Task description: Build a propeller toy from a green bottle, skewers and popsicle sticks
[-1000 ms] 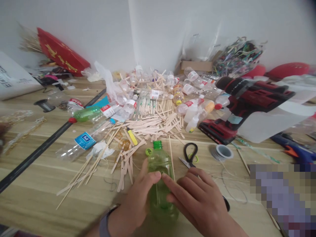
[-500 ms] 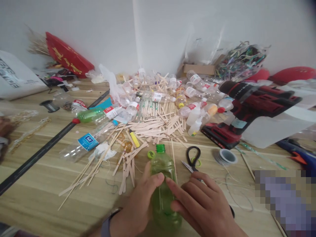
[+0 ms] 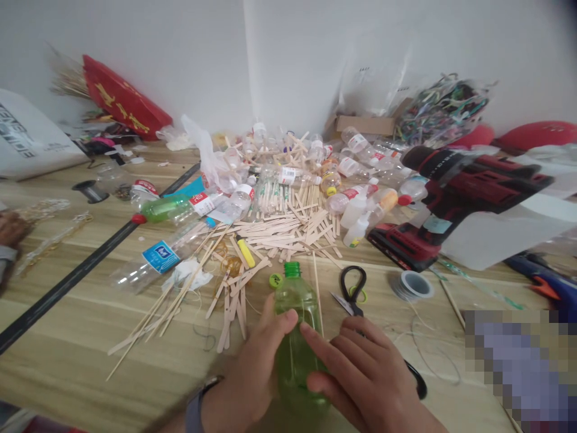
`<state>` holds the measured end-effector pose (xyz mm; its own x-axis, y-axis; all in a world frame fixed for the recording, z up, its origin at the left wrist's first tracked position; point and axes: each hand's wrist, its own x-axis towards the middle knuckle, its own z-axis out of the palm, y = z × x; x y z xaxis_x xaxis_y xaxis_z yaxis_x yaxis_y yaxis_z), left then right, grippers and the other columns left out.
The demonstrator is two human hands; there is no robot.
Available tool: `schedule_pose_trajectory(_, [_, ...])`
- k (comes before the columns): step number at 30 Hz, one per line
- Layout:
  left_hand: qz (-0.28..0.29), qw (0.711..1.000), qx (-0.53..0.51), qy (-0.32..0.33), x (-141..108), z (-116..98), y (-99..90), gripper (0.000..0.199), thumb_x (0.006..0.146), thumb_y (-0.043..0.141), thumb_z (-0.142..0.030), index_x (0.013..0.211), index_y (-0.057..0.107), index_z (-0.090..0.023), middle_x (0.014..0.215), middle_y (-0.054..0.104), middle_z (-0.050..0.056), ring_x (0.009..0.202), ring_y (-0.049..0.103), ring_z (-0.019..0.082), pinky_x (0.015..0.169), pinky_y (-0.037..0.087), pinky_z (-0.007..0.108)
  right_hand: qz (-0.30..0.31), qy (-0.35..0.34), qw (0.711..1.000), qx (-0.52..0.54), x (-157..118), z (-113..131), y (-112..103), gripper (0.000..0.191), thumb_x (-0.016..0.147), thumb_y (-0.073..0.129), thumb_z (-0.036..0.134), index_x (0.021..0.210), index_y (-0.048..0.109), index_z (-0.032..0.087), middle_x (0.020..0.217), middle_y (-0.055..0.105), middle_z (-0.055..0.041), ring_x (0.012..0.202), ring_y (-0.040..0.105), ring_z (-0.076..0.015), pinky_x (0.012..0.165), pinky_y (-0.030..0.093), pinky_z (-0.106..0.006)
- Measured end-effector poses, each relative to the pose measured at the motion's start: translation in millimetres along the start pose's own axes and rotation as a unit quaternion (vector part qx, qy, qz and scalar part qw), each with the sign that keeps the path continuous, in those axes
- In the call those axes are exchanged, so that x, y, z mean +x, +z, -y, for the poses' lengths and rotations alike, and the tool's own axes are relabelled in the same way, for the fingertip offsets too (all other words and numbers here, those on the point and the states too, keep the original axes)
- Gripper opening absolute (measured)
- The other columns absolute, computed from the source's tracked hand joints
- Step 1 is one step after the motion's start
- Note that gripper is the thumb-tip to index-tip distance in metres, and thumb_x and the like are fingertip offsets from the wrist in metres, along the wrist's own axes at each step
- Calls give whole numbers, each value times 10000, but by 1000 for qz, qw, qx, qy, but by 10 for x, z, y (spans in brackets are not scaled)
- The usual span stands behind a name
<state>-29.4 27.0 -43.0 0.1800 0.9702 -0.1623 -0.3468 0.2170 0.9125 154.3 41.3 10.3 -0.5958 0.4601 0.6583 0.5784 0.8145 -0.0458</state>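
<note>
An uncapped green plastic bottle (image 3: 295,355) stands upright at the front middle. My left hand (image 3: 256,367) is closed around its left side, thumb lying across the front. From the right, my right hand (image 3: 365,367) rests its outstretched index fingertip on the bottle close to my left thumb tip. Its thumb is spread apart lower down, by the bottle's side, and its other fingers are loosely bent. Black-handled scissors (image 3: 353,285) lie partly under my right hand. Behind the bottle is a small green cap (image 3: 274,281), and a thin wooden stick (image 3: 317,282) lies beside the neck.
Flat wooden sticks (image 3: 288,234) and clear bottles pile up ahead. A red cordless drill (image 3: 451,198) stands at the right near a wire spool (image 3: 412,285). A dark rod (image 3: 81,270) crosses the left side. Another person's hand (image 3: 12,228) is at the far left.
My right thumb and index finger have shifted slightly left along the bottle. More of the lower scissor handle shows beside my right hand. The other person's hand at left has come further into view.
</note>
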Motion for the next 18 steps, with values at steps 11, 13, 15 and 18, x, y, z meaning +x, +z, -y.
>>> schedule_pose_trajectory(11, [17,987,154,50,-58,-34,-48,437,722,770,-202,1140,705,-313,1375,583,28,1383,367,325,1175,210,452,10,12,1000,-14,6,-8,19,440,1044,321,374,1063,671,108,552,569,13,491,541,-132,613,459,-307])
schedule_pose_trajectory(13, [25,982,178,60,-70,3,-83,439,752,742,-193,1169,692,-322,1403,561,21,1384,371,322,1176,213,453,15,17,1000,-1,12,4,30,457,1040,307,403,1084,659,116,571,581,8,507,548,-139,611,455,-307])
schedule_pose_trajectory(15, [24,978,196,67,-78,48,-122,447,768,729,-192,1190,679,-330,1438,526,15,1381,380,322,1178,215,456,22,21,999,14,12,10,38,461,1036,296,424,1130,633,123,589,589,7,519,553,-145,611,451,-306])
schedule_pose_trajectory(18, [12,984,166,71,-61,96,-137,445,750,756,-224,1178,675,-316,1462,499,15,1401,347,326,1194,183,456,26,30,998,45,-10,-1,28,452,1031,297,442,1188,583,129,610,592,9,538,552,-147,608,443,-297])
